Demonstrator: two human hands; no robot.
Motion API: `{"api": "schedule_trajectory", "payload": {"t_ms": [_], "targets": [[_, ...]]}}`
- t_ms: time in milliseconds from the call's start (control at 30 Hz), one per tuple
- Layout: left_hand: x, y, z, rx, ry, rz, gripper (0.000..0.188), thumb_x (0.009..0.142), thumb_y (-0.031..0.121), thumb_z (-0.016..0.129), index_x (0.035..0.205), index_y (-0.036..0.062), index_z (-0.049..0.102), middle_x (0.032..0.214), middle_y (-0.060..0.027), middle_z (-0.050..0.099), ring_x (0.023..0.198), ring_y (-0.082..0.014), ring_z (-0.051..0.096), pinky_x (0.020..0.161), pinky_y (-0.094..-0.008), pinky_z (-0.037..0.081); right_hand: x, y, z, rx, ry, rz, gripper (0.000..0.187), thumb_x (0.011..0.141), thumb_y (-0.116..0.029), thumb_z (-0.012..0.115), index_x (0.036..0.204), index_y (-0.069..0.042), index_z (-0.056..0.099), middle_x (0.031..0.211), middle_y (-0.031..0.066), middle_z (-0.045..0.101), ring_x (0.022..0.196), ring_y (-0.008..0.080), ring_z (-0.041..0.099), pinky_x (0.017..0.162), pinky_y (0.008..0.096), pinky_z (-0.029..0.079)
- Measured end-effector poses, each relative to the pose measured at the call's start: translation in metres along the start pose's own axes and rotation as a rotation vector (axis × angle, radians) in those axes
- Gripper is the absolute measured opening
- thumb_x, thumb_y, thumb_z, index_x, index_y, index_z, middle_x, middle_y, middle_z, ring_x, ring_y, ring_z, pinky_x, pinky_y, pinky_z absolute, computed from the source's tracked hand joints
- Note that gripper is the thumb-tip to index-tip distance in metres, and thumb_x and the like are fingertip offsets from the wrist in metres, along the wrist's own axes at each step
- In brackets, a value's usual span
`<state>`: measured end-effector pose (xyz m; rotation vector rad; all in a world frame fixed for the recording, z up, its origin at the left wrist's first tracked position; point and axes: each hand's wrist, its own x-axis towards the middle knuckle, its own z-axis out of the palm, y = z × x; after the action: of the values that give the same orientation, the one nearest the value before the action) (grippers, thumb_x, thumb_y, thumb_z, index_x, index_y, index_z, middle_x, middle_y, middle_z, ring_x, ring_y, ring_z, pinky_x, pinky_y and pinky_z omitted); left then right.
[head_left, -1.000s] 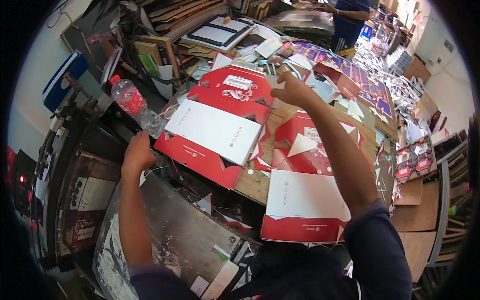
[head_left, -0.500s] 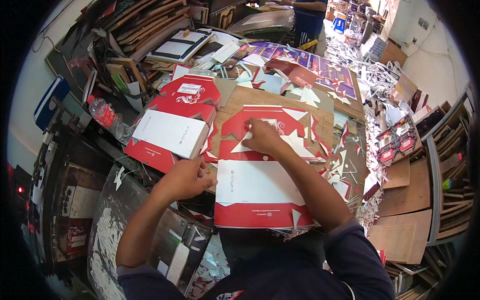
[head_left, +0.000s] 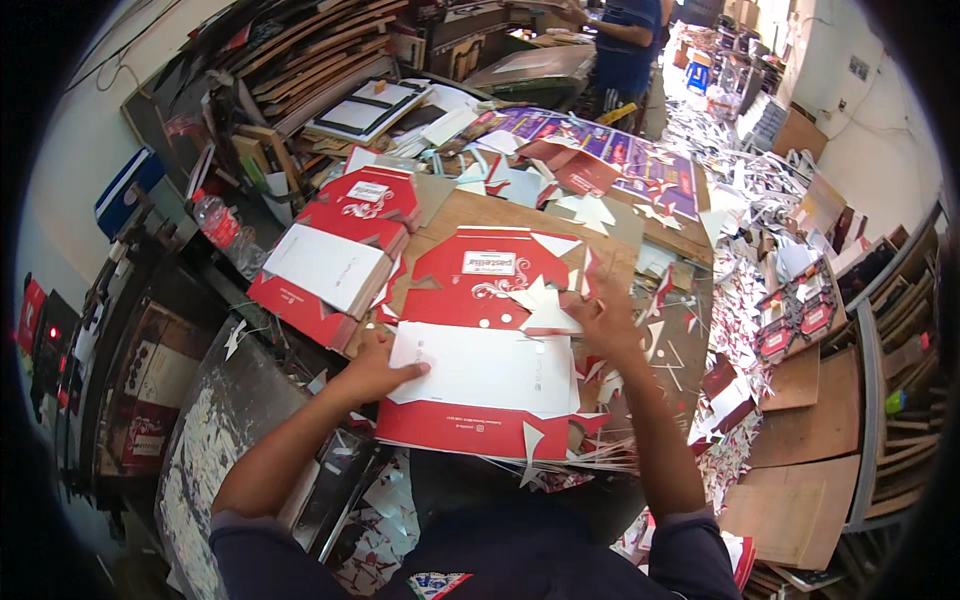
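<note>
A stack of red and white die-cut cardboard box blanks (head_left: 480, 418) lies in front of me, red flaps at both ends and a white panel between. My left hand (head_left: 372, 370) grips the stack's left edge, thumb over the white panel and fingers partly hidden. Over the right edge is my right hand (head_left: 606, 322), fingers apart and slightly blurred, beside a jagged white paper scrap (head_left: 545, 308) lying on the blanks. Whether it touches that scrap I cannot tell. A narrow pointed offcut (head_left: 531, 450) hangs at the near edge.
Another stack of blanks (head_left: 328, 262) lies to the left, near a clear plastic bottle (head_left: 222, 225). Offcuts strew the wooden board (head_left: 490, 205) and the floor at right. A purple printed sheet (head_left: 640, 150) covers the far end. Another person (head_left: 622, 60) stands beyond.
My right hand has moved from the upper red flap to the right edge, uncovering the printed label. My left hand has come onto the stack's left edge. The view has shifted slightly.
</note>
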<state>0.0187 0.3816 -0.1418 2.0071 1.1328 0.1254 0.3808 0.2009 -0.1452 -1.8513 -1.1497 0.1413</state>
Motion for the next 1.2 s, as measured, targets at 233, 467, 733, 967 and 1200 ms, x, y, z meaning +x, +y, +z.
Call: {"api": "schedule_trajectory", "payload": {"t_ms": [233, 467, 733, 967, 1200], "targets": [[-0.013, 0.102, 0.001, -0.522, 0.036, 0.083, 0.053, 0.082, 0.028, 0.084, 0.12, -0.0032, 0.066, 0.105, -0.0144, 0.073, 0.09, -0.0199, 0.071, 0.081, -0.0326, 0.056, -0.035, -0.009, 0.012, -0.159, 0.129, -0.09, 0.037, 0.088, -0.034, 0.074, 0.107, -0.003, 0.066, 0.1, 0.0163, 0.064, 0.101, 0.0315, 0.06, 0.096, 0.0483, 0.041], [-0.087, 0.174, -0.022, -0.377, 0.196, 0.345, 0.051, 0.081, 0.021, 0.084, 0.12, -0.0052, 0.064, 0.106, -0.0151, 0.073, 0.093, -0.0195, 0.071, 0.083, -0.0337, 0.057, 0.002, 0.064, -0.046, 0.275, 0.342, 0.326, 0.038, 0.096, -0.034, 0.069, 0.111, 0.0, 0.062, 0.104, 0.0139, 0.068, 0.091, 0.0216, 0.065, 0.081, 0.0353, 0.052], [-0.134, 0.163, -0.029, -0.505, 0.343, 0.548, 0.038, 0.083, 0.005, 0.081, 0.115, -0.0035, 0.063, 0.103, -0.0159, 0.073, 0.091, -0.0203, 0.072, 0.084, -0.0343, 0.059, -0.029, -0.03, -0.105, 1.188, -0.1, 0.024, 0.064, 0.095, -0.029, 0.071, 0.144, -0.002, 0.041, 0.126, 0.0137, 0.058, 0.121, 0.0215, 0.057, 0.104, 0.0388, 0.046], [-0.066, 0.13, 0.012, -0.537, 0.367, 0.495, 0.042, 0.086, 0.01, 0.08, 0.121, -0.0022, 0.059, 0.11, -0.0153, 0.071, 0.1, -0.0207, 0.069, 0.089, -0.0351, 0.057, 0.005, -0.063, -0.114, 0.788, 0.089, 0.031, 0.053, 0.079, -0.013, 0.086, 0.117, -0.003, 0.051, 0.111, 0.009, 0.06, 0.099, 0.0213, 0.065, 0.091, 0.0335, 0.054], [-0.034, 0.102, 0.039, -0.713, 0.535, 0.439, 0.043, 0.087, 0.02, 0.081, 0.117, 0.0001, 0.057, 0.11, -0.0089, 0.067, 0.101, -0.0188, 0.066, 0.092, -0.0329, 0.052, 0.019, -0.078, -0.111, 0.168, 0.042, -0.308, 0.047, 0.08, -0.027, 0.086, 0.111, 0.001, 0.064, 0.108, 0.014, 0.068, 0.103, 0.0255, 0.066, 0.09, 0.0383, 0.05]]}}
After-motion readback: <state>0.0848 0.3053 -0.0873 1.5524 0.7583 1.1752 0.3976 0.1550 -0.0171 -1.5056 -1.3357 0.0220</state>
